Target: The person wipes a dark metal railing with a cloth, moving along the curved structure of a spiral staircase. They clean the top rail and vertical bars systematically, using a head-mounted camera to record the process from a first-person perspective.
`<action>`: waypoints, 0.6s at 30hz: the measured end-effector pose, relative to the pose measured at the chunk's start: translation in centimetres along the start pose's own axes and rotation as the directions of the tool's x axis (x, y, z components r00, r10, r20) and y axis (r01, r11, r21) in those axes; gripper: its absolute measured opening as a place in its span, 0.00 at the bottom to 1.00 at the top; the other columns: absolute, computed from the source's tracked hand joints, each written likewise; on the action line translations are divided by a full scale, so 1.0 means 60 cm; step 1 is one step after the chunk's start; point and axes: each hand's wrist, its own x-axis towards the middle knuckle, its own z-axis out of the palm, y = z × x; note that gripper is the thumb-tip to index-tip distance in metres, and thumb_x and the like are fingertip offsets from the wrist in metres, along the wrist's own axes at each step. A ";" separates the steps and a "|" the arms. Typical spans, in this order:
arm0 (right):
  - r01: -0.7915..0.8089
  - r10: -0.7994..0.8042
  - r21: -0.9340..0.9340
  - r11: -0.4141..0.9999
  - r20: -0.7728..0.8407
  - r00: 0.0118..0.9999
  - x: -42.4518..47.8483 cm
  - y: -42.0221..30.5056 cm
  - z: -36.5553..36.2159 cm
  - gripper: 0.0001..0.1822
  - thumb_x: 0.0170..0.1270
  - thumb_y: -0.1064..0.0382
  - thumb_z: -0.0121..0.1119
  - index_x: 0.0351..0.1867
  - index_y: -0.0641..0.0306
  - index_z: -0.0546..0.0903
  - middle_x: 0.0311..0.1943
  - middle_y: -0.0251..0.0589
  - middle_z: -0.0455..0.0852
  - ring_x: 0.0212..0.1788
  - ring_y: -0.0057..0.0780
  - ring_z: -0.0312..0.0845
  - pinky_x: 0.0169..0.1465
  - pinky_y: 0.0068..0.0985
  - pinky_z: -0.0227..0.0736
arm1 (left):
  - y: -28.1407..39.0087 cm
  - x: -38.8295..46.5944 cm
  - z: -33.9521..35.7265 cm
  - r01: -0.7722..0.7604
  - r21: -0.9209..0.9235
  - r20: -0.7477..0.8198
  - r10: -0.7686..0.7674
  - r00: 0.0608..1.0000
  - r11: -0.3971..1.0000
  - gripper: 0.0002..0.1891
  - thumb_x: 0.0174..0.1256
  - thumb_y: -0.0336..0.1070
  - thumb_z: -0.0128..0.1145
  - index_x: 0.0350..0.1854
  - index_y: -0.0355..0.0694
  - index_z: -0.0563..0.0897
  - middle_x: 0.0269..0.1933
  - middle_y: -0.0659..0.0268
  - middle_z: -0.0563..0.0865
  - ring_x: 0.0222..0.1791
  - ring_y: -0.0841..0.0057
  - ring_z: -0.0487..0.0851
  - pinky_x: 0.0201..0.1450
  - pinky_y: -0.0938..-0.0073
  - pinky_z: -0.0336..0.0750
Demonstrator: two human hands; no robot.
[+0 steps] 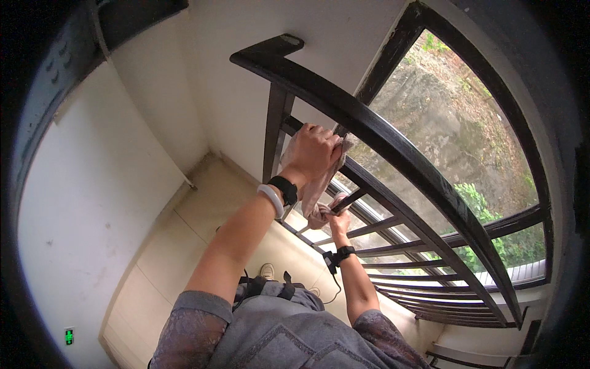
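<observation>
A pinkish cloth point(316, 193) hangs between my two hands at a dark metal railing point(382, 129) by a window. My left hand point(314, 150) grips its upper part on the horizontal rail below the thick handrail, close to the railing's left end. Lower down, my right hand point(339, 221) holds another part of the cloth, wrapped around one of the upright bars point(350, 200). The fingertips of my right hand are partly hidden by the cloth and the bar.
Behind the railing is a dark-framed window point(461, 115), with rock and green plants outside. A white wall point(92, 198) stands to the left, bearing a small green lit sign point(69, 336). Pale floor tiles point(184, 249) lie below, where a shoe point(267, 270) shows.
</observation>
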 end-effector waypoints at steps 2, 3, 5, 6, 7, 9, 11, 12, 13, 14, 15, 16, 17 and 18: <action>0.276 -0.247 0.232 0.933 -0.147 0.958 -0.007 -0.038 -0.018 0.19 0.48 0.70 0.69 0.44 0.68 0.79 0.39 0.40 0.85 0.41 0.25 0.78 0.47 0.26 0.74 | -0.003 0.006 0.000 -0.025 -0.014 -0.048 0.025 0.999 1.000 0.10 0.63 0.43 0.54 0.32 0.42 0.83 0.31 0.65 0.80 0.40 0.69 0.79 0.54 0.65 0.67; 0.339 -0.288 0.341 0.877 -0.193 0.938 -0.023 -0.077 -0.036 0.19 0.49 0.70 0.69 0.45 0.69 0.79 0.40 0.40 0.85 0.41 0.25 0.78 0.46 0.25 0.74 | -0.004 0.001 0.002 -0.026 -0.019 -0.066 0.024 0.998 0.999 0.11 0.63 0.42 0.54 0.32 0.42 0.83 0.31 0.65 0.80 0.40 0.69 0.79 0.54 0.65 0.67; 0.439 -0.338 0.531 0.725 -0.282 0.898 -0.059 -0.159 -0.072 0.19 0.52 0.70 0.68 0.46 0.70 0.78 0.42 0.40 0.84 0.42 0.25 0.78 0.45 0.24 0.74 | -0.005 -0.010 -0.010 0.015 -0.016 -0.016 -0.015 1.000 1.000 0.11 0.62 0.42 0.54 0.32 0.41 0.83 0.31 0.65 0.80 0.40 0.69 0.79 0.53 0.65 0.67; 0.482 -0.377 0.412 0.773 -0.314 0.872 -0.055 -0.176 -0.080 0.19 0.53 0.68 0.68 0.46 0.71 0.78 0.41 0.39 0.84 0.39 0.24 0.78 0.43 0.23 0.75 | -0.003 -0.004 -0.014 0.015 -0.020 0.002 -0.015 1.000 1.000 0.11 0.62 0.42 0.54 0.32 0.40 0.83 0.31 0.65 0.80 0.40 0.69 0.79 0.53 0.65 0.67; 0.515 -0.419 0.287 0.808 -0.335 0.844 -0.051 -0.185 -0.083 0.19 0.54 0.66 0.69 0.45 0.71 0.78 0.40 0.39 0.84 0.37 0.23 0.78 0.41 0.23 0.75 | -0.002 -0.005 -0.013 0.007 -0.019 -0.002 -0.007 1.000 1.000 0.10 0.62 0.42 0.55 0.32 0.40 0.83 0.31 0.65 0.80 0.40 0.69 0.79 0.53 0.65 0.67; 0.491 -0.445 -0.035 0.871 -0.483 0.754 -0.029 -0.140 -0.036 0.12 0.51 0.62 0.68 0.34 0.69 0.83 0.27 0.42 0.87 0.29 0.25 0.81 0.35 0.28 0.75 | -0.003 -0.007 -0.013 -0.006 -0.006 -0.017 0.006 1.000 1.000 0.10 0.61 0.42 0.55 0.32 0.40 0.83 0.31 0.65 0.80 0.40 0.68 0.79 0.53 0.65 0.67; 0.392 -0.421 -0.160 0.906 -0.438 0.794 0.004 -0.048 0.007 0.12 0.48 0.60 0.68 0.29 0.67 0.83 0.25 0.45 0.87 0.30 0.29 0.84 0.36 0.31 0.76 | 0.004 0.003 -0.004 -0.025 -0.030 -0.048 0.023 0.999 0.999 0.10 0.61 0.42 0.55 0.31 0.41 0.82 0.30 0.65 0.80 0.40 0.69 0.79 0.53 0.65 0.67; 0.273 -0.275 -0.060 0.960 -0.375 0.885 -0.016 -0.047 0.028 0.14 0.47 0.58 0.69 0.30 0.67 0.83 0.26 0.45 0.87 0.31 0.32 0.84 0.37 0.31 0.76 | -0.003 -0.002 -0.007 -0.015 -0.018 -0.056 0.014 0.998 1.000 0.09 0.61 0.42 0.56 0.31 0.41 0.82 0.30 0.65 0.80 0.40 0.69 0.79 0.52 0.65 0.67; 0.133 -0.120 0.018 0.991 -0.314 0.942 -0.029 -0.042 0.034 0.16 0.47 0.56 0.70 0.31 0.66 0.83 0.27 0.45 0.87 0.32 0.35 0.85 0.38 0.31 0.76 | -0.001 0.001 -0.006 -0.020 -0.024 -0.049 0.019 0.999 1.000 0.09 0.61 0.42 0.56 0.30 0.42 0.82 0.30 0.65 0.80 0.40 0.69 0.79 0.52 0.65 0.67; 0.058 -0.050 0.017 0.998 -0.323 0.945 -0.015 -0.022 0.047 0.20 0.45 0.54 0.73 0.32 0.68 0.83 0.29 0.45 0.87 0.34 0.35 0.84 0.40 0.30 0.76 | 0.000 0.004 -0.005 -0.026 -0.031 -0.042 0.025 0.999 0.999 0.09 0.61 0.42 0.56 0.29 0.43 0.81 0.31 0.65 0.80 0.40 0.69 0.79 0.52 0.66 0.67; 0.070 -0.038 0.085 0.994 -0.335 0.941 0.002 -0.001 0.052 0.20 0.44 0.53 0.73 0.31 0.67 0.83 0.28 0.44 0.87 0.33 0.35 0.84 0.40 0.31 0.76 | 0.004 0.008 -0.003 -0.035 -0.041 -0.035 0.034 0.999 0.999 0.09 0.61 0.43 0.56 0.29 0.43 0.81 0.31 0.65 0.80 0.40 0.69 0.79 0.52 0.66 0.67; 0.080 -0.022 0.154 0.985 -0.347 0.938 0.010 0.011 0.054 0.20 0.42 0.53 0.74 0.30 0.67 0.83 0.27 0.44 0.87 0.32 0.35 0.84 0.39 0.31 0.76 | 0.007 0.007 -0.003 -0.037 -0.040 -0.033 0.036 0.999 0.999 0.09 0.61 0.43 0.56 0.29 0.43 0.81 0.31 0.65 0.80 0.39 0.69 0.79 0.52 0.66 0.67; 0.091 -0.005 0.223 0.970 -0.361 0.932 0.018 0.026 0.050 0.20 0.41 0.52 0.75 0.29 0.67 0.83 0.26 0.43 0.87 0.31 0.35 0.84 0.39 0.32 0.76 | 0.011 0.005 0.001 -0.042 -0.042 -0.032 0.041 0.999 0.998 0.10 0.60 0.43 0.56 0.28 0.43 0.81 0.30 0.65 0.80 0.39 0.69 0.79 0.52 0.65 0.67; 0.232 -0.198 0.076 0.970 -0.309 0.930 -0.006 -0.004 0.039 0.20 0.43 0.54 0.75 0.28 0.68 0.83 0.26 0.42 0.86 0.31 0.34 0.83 0.39 0.31 0.76 | -0.004 -0.008 -0.001 -0.020 -0.013 -0.025 0.019 0.999 1.000 0.10 0.60 0.43 0.55 0.28 0.43 0.80 0.30 0.65 0.80 0.39 0.68 0.79 0.52 0.65 0.67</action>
